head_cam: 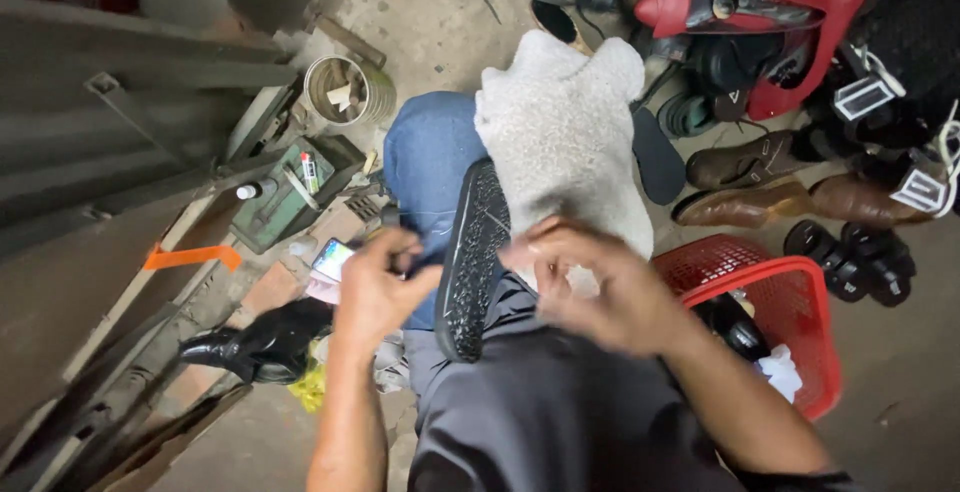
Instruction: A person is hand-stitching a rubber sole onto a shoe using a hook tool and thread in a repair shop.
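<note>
We see shoe (476, 257) sole-up on lap between hands, propped for reach. Left hand (378, 287) pinches its edge, steadying. Right hand (585, 287) blurred, grip unclear. Grey cloth (563, 132) beyond; red basket (790, 327) right.

Concrete floor (430, 12) carries a red basket (800, 302), brown shoes (760, 187), a tin can (345, 90) and a black shoe (262, 344).
</note>
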